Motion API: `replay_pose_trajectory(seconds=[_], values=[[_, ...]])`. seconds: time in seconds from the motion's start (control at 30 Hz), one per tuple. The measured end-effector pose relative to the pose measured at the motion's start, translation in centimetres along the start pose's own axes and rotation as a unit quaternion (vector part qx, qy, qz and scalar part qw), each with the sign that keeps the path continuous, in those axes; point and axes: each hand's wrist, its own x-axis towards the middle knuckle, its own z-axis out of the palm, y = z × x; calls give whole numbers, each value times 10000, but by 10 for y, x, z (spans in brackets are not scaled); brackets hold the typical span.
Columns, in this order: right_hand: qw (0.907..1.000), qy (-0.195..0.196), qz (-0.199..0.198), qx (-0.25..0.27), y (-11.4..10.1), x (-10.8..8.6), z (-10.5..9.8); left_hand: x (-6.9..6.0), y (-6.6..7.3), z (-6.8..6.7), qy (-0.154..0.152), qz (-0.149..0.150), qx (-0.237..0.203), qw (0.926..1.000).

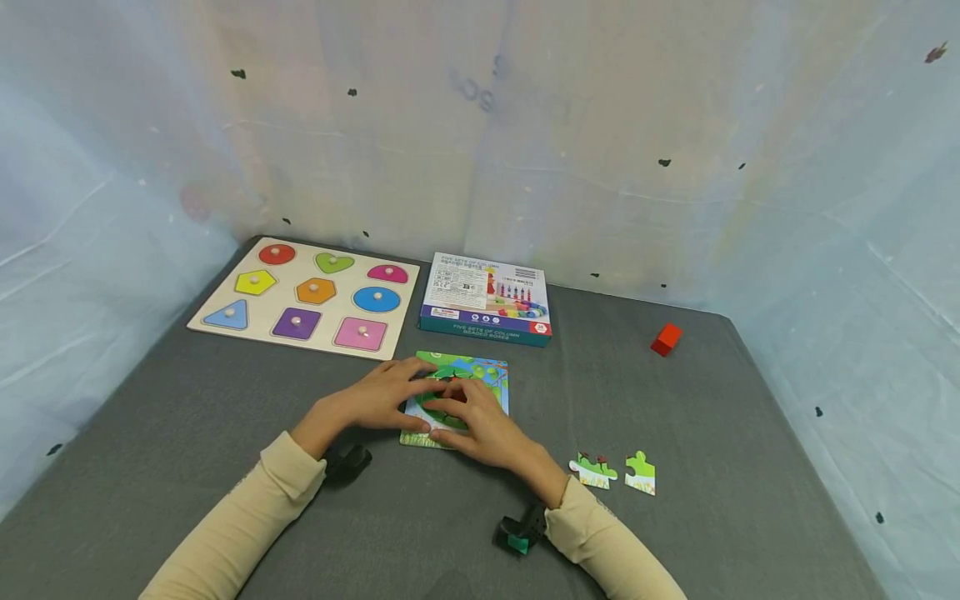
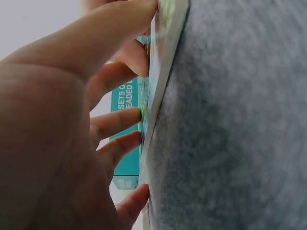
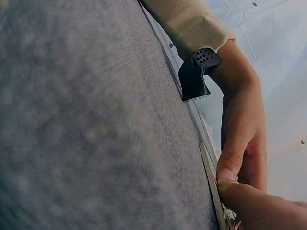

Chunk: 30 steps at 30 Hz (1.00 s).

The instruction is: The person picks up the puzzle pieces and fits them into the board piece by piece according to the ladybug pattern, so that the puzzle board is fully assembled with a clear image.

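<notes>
A jigsaw puzzle board (image 1: 497, 379) with a green and blue picture lies flat on the grey table, its middle covered by both hands. My left hand (image 1: 382, 396) comes over its left side with fingers spread, and in the left wrist view the fingertips (image 2: 132, 115) rest on the board's surface. From the right, my right hand (image 1: 483, 425) touches the board with thumb and fingers apart, close to the left fingers. I see no piece held between them. Two loose jigsaw pieces, one wide (image 1: 594, 472) and one corner-shaped (image 1: 641, 474), lie to the right.
A shape board (image 1: 341, 312) with several knobbed coloured shapes lies at the back left. Behind the jigsaw is a beaded-column toy box (image 1: 486, 300). A red block (image 1: 666, 339) sits at the back right. Plastic sheeting (image 1: 600, 142) hangs around the table.
</notes>
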Motion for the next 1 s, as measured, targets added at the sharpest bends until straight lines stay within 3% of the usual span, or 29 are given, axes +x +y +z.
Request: replay_pose_trajectory(seconds=[0.3,0.47,0.57,0.77,1.0], values=[[9982,-491,319,-118,-3,-2,-5,1,0,3,-36,-72,145,9999],[9967,-712,175,343,-2,-4,-17,1,1,2,-41,-128,117,9998],[9966,-528,53,638,1,-10,-26,1,1,2,-53,-149,99,9998],[9963,-77,305,805,12,-39,-52,2,2,3,-88,-210,84,9997],[9933,8,879,752,26,-89,-85,1,2,3,-29,-198,13,9998]])
